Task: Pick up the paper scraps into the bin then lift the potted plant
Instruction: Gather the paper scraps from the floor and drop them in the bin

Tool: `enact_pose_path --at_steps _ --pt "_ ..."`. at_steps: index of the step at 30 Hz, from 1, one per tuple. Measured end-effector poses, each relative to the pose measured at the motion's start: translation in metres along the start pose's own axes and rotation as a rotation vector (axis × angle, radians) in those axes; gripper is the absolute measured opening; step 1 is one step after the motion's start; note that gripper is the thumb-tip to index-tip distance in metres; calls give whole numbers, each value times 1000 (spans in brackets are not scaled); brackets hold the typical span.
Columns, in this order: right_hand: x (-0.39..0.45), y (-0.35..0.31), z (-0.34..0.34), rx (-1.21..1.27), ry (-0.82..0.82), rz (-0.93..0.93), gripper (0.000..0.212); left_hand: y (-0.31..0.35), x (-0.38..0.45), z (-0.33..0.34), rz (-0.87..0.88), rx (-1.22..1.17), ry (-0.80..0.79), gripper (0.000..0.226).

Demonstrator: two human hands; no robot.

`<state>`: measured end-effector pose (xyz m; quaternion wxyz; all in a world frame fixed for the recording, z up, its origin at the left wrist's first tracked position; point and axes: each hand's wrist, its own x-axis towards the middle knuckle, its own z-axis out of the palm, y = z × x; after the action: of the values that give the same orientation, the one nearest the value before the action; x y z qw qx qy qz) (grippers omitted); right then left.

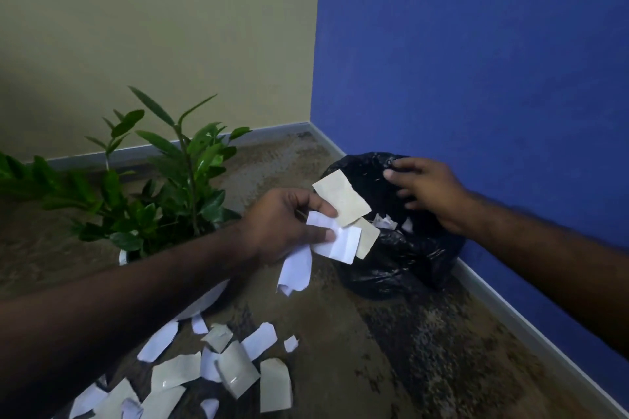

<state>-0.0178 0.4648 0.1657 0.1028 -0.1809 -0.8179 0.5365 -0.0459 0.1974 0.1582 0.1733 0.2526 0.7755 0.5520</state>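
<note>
Left hand (282,224), four scraps (340,201)

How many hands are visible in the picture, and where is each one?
2. The left hand grips white and beige paper scraps beside the black plastic bin bag. The right hand holds the bag's rim by the blue wall.

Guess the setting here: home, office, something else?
Indoors, a carpeted room corner, likely an office or a home; I cannot tell which. A beige wall meets a blue wall above a grey skirting board, and patterned brown carpet covers the floor. A potted plant stands by the wall.
</note>
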Motion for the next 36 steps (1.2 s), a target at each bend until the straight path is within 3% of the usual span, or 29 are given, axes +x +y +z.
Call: enact_pose_path --at_steps 3,5,6,12,16,19,24,29,31,33,36 --pt "-11 -15 -1 312 -557 169 57 6 13 14 17 -37 -45 21" --pt "-18 -17 4 410 -758 154 49 10 23 23 16 -26 -75 21" --pt "-20 -16 7 417 -775 138 43 12 28 27 11 -9 -83 21" --pt "-4 -10 2 401 -389 118 21 8 53 46 -82 -143 52 41" --pt "14 2 -7 513 -80 182 25 13 73 52 -228 -379 245 30" --pt "24 7 -8 540 64 211 31 25 91 59 -203 -466 349 23" --pt "25 22 -9 404 -26 234 34 30 111 101 -126 -486 320 19" --pt "27 20 -6 314 -54 252 54 29 104 103 -117 -490 106 27" --pt "27 20 -5 303 -33 251 47 29 103 100 -128 -475 70 28" --pt "25 21 -2 273 -26 229 36 31 100 97 -156 -485 59 45" --pt "18 17 4 128 -139 120 23 34 95 91 -139 -628 79 59"
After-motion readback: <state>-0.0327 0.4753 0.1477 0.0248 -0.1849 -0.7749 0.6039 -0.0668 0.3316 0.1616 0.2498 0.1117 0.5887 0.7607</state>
